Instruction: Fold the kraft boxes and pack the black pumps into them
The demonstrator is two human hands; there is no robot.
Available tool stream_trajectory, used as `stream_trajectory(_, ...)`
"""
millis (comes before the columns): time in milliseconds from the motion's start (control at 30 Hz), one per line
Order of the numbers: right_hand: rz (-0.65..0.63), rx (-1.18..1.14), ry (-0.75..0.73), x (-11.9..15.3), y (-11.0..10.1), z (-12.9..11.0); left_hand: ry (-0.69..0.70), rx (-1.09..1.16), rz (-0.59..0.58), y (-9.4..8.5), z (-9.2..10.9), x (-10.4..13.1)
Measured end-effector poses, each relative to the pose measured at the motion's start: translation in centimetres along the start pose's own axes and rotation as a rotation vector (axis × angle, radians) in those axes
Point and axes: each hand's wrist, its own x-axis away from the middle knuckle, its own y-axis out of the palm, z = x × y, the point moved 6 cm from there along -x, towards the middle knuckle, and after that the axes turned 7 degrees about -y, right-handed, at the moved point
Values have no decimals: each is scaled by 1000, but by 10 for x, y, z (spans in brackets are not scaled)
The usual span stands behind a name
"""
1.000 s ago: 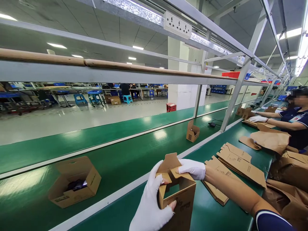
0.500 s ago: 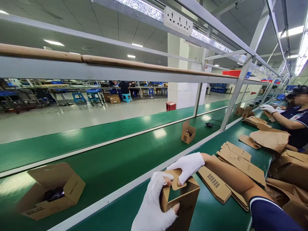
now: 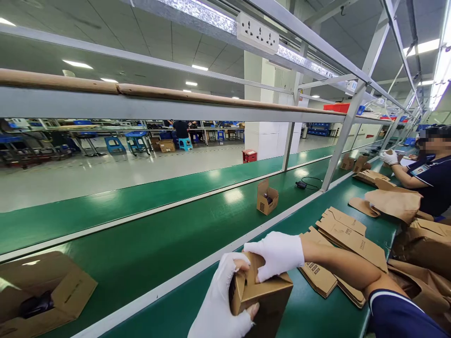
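Observation:
A small brown cardboard box [image 3: 266, 305] stands upright on the green bench before me. My left hand [image 3: 221, 300], in a white glove with bare fingertips, wraps its left side, with the fingers at the top edge and the thumb on the near face. My gloved right hand [image 3: 276, 256] grips the far top edge, its fingers reaching down into the opening at the flap. Those fingertips are partly hidden. Right of the box lie flat folded cartons [image 3: 319, 277], several in a stack, with printed flat cartons [image 3: 352, 234] behind.
An open box with a dark item [image 3: 75, 291] sits on the green conveyor [image 3: 148, 253] at left. A smaller open box [image 3: 268, 202] and a black adapter with cable [image 3: 301, 185] stand farther along. A metal post [image 3: 345, 136] rises at right. A co-worker [image 3: 433, 173] sits beyond brown paper [image 3: 394, 202].
My right hand has pushed deeper into the box top, and the flap under it has gone down inside. The open boxes on the conveyor have moved left.

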Motion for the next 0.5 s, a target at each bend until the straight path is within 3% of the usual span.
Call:
stream_trajectory(133, 162, 87, -83, 21, -26, -3, -30, -40, 95, -11, -10, -4)
stream_trajectory(300, 582, 325, -274, 49, -50, -33, 1, -128, 393, -35, -12, -3)
stream_trajectory(333, 584, 367, -350, 51, -47, -44, 23, -132, 445, -38, -9, -1)
stream_trajectory(400, 464, 438, -487, 47, -31, -64, 39, -114, 567, -45, -7, 3)
stream_trajectory(500, 292, 531, -572, 34, -5, -78, -60, 126, 811, -58, -21, 9)
